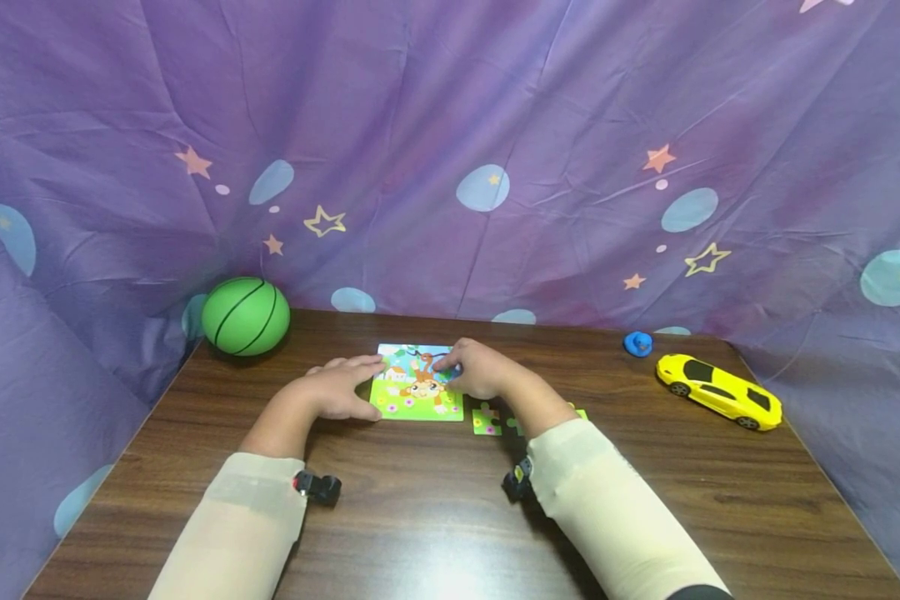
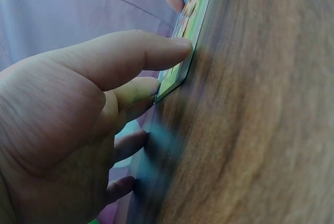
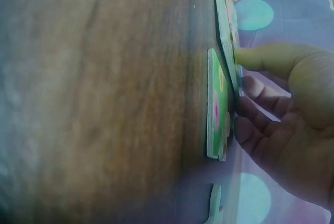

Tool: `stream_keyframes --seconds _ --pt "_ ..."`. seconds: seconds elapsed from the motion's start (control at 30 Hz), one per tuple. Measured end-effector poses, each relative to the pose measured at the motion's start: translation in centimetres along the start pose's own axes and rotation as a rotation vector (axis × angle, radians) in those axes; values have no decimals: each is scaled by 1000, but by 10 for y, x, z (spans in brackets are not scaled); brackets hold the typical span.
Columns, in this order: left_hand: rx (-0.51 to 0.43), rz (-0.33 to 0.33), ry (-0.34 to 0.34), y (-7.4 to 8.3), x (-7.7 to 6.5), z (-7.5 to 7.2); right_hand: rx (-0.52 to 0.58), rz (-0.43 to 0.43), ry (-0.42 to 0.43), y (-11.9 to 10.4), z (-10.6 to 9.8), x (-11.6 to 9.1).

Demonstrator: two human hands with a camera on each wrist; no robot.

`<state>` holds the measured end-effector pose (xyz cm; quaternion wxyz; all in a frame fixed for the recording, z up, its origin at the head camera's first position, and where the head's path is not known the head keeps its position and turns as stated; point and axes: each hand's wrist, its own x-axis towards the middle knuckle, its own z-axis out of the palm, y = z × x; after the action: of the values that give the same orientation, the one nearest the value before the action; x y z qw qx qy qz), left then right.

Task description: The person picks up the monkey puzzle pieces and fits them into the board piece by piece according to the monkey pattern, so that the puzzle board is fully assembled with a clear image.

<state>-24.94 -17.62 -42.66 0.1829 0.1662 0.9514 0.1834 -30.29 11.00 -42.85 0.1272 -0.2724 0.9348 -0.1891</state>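
Puzzle board (image 1: 417, 385) is set flat on the wooden table (image 1: 390, 517), between the hands, its monkey picture uppermost. Its left side is touched by the left hand (image 1: 342, 389), whose thumb and fingers are extended and spread. Its right part is touched by the right hand (image 1: 482, 369), fingers bent; whether a piece is pinched there cannot be told. If the right side is pressed harder than the left is braced, the board could be slid askew. The near loose piece (image 1: 487, 419), just beside the board, could be knocked by the right hand, and the farther loose piece (image 1: 515, 427) brushed by the right forearm.

By the head view the whole layout is given, but the right fingertips are partly covered. By the left wrist view the left thumb is shown laid over the board's edge; by the right wrist view, the right thumb against its face and the near piece's thickness.
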Motion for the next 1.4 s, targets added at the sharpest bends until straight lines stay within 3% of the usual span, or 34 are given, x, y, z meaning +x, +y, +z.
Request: stream_keyframes --seconds 0.8,1.03,1.27,1.4 --pt "4 -4 1 -1 1 1 3 40 -10 -7 0 -3" --pt "1 -5 -1 -1 1 1 11 3 4 -1 0 -5" --pt "-5 -8 1 -1 1 2 92 -13 79 7 -8 -23" --pt "-6 -12 -1 -2 1 1 149 5 71 13 -14 -39"
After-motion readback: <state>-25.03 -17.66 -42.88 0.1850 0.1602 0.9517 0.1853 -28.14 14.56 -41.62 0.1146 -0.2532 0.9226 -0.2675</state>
